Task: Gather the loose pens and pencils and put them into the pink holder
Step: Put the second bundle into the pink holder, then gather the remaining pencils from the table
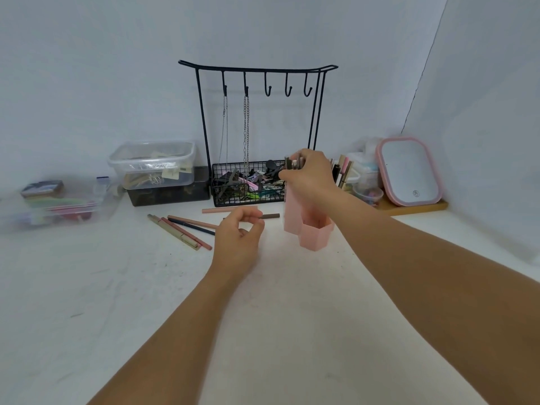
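We are working with both hands at once. Our right hand (309, 173) is hovering over the tall back part of the pink holder (306, 226), fingers curled round a small bunch of pens (292, 164) whose ends are poking out to the left of the knuckles; how many are in there we cannot tell. Our left hand (238, 239) is pinching a dark brown pencil (269, 216) between thumb and fingertips, its tip pointing right toward the holder, the other fingers loosely bent.

Left of that hand, four or five loose pencils (181, 230) are lying fanned on the white table (263, 317), and one pink pencil (216, 211) is sitting farther back, just in front of the wire basket (248, 185).

These are looking light, stiff and smooth, so they will probably roll or slide if nudged. We are judging the middle of the shaft the best place to pinch, and the fanned ones could be swept together first. The holder looks light too, thin plastic, and likely to tip if bumped at the rim.

Room is generous near us and to the left. Far side is tighter: the basket and black hook stand (257, 70) are just behind the holder, with a pink mirror (409, 171) and a clear box (152, 162) off to either side.
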Demonstrator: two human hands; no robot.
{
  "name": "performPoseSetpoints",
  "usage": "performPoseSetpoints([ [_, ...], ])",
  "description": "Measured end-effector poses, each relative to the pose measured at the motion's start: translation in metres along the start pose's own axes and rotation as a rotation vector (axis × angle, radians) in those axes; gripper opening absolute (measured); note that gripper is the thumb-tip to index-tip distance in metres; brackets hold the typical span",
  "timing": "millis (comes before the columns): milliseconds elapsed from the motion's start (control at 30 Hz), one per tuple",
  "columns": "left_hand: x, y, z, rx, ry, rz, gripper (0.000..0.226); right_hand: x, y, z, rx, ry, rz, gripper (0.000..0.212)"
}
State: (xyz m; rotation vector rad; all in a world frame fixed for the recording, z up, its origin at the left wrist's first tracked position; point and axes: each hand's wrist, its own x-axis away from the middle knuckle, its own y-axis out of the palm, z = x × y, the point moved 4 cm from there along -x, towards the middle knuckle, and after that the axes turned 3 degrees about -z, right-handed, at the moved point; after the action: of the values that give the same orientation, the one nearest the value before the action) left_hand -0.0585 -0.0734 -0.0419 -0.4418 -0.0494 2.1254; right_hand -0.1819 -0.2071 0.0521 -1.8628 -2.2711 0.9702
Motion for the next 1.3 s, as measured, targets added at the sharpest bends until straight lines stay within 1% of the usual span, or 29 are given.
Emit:
performPoseSetpoints([
  [133, 0.001, -0.001, -0.001, 0.017, -0.006, 0.017, 0.014, 0.005, -0.005, -0.004, -0.043, -0.047, -0.004, 0.05],
  [167, 0.002, -0.001, -0.001, 0.025, -0.009, 0.029, 0.014, 0.007, -0.008, -0.008, -0.021, -0.09, 0.018, 0.057],
  [233, 0.005, -0.003, 0.001, 0.042, -0.027, 0.066, 0.015, 0.014, -0.017, -0.024, 0.066, -0.246, 0.123, 0.067],
  [267, 0.007, -0.005, 0.002, 0.055, -0.041, 0.082, 0.016, 0.022, -0.02, -0.035, 0.097, -0.335, 0.188, 0.068],
  [333, 0.006, -0.01, 0.004, 0.071, -0.052, 0.086, 0.017, 0.044, -0.021, -0.058, 0.114, -0.493, 0.27, 0.058],
  [367, 0.003, -0.015, 0.007, 0.062, -0.042, 0.083, 0.016, 0.054, -0.014, -0.066, 0.12, -0.552, 0.251, 0.051],
  [400, -0.002, -0.022, 0.011, 0.047, -0.032, 0.089, 0.014, 0.064, -0.002, -0.071, 0.13, -0.594, 0.173, 0.043],
  [433, -0.008, -0.034, 0.014, 0.022, -0.022, 0.111, 0.012, 0.072, 0.016, -0.071, 0.164, -0.61, 0.041, 0.037],
  [467, -0.015, -0.045, 0.018, -0.013, -0.011, 0.133, 0.01, 0.076, 0.033, -0.067, 0.242, -0.598, -0.105, 0.036],
  [500, -0.02, -0.06, 0.02, -0.07, -0.002, 0.155, 0.009, 0.077, 0.053, -0.059, 0.338, -0.555, -0.247, 0.04],
  [533, -0.024, -0.074, 0.021, -0.137, 0.009, 0.167, 0.009, 0.075, 0.069, -0.046, 0.425, -0.489, -0.36, 0.044],
  [567, -0.025, -0.086, 0.02, -0.205, 0.009, 0.178, 0.01, 0.071, 0.079, -0.033, 0.486, -0.421, -0.429, 0.046],
  [633, -0.023, -0.113, 0.011, -0.312, -0.023, 0.197, 0.011, 0.059, 0.09, -0.015, 0.534, -0.324, -0.445, 0.038],
  [700, -0.015, -0.131, -0.003, -0.343, -0.073, 0.209, 0.012, 0.049, 0.098, -0.004, 0.595, -0.263, -0.423, 0.031],
  [800, -0.005, -0.139, -0.019, -0.279, -0.101, 0.224, 0.011, 0.039, 0.11, 0.004, 0.661, -0.224, -0.418, 0.028],
  [867, -0.001, -0.139, -0.026, -0.256, -0.111, 0.223, 0.011, 0.034, 0.119, 0.008, 0.654, -0.222, -0.424, 0.024],
  [1000, -0.005, -0.146, -0.036, -0.094, -0.161, 0.246, 0.009, 0.025, 0.127, 0.009, 0.589, -0.224, -0.434, 0.035],
  [1133, -0.012, -0.153, -0.04, -0.001, -0.242, 0.242, 0.009, 0.014, 0.131, 0.003, 0.7, -0.206, -0.537, 0.018],
  [1200, -0.013, -0.152, -0.04, 0.011, -0.255, 0.23, 0.009, 0.012, 0.13, -0.001, 0.706, -0.163, -0.581, 0.017],
  [1300, -0.014, -0.148, -0.04, -0.012, -0.227, 0.196, 0.006, 0.013, 0.129, -0.009, 0.69, -0.138, -0.638, 0.02],
])
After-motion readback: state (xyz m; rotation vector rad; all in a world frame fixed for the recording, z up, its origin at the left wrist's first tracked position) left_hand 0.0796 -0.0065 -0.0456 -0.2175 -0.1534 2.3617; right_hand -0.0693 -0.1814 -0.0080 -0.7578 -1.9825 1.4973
